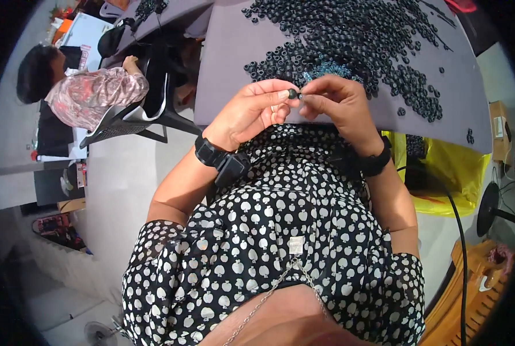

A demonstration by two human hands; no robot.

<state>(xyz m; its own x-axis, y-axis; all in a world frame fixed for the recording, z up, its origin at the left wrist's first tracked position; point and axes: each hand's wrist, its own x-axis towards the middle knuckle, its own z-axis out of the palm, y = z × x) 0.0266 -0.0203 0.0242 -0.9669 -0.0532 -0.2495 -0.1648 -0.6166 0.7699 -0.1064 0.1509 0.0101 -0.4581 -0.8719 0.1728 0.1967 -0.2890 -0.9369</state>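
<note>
Bead (292, 93) was held pinched in left hand (250, 111). Right hand (347, 106) was just beside it; could not tell its grip. Beyond both: dark beads (350, 36) on surface (226, 63).

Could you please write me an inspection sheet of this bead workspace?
Surface: purplish-grey table, largely covered by beads on its far and right parts.
Things in use: a heap of dark round beads; small blue-green beads at its near side; one dark bead held up.
Clutter: stray beads near the table's right edge.
Hands: left hand pinches the held bead; right hand has its fingertips beside it, grip too small to tell.
Cables: a black cable curves down at the right.
Surroundings: yellow bag at the table's near right; seated person at the left.
</note>
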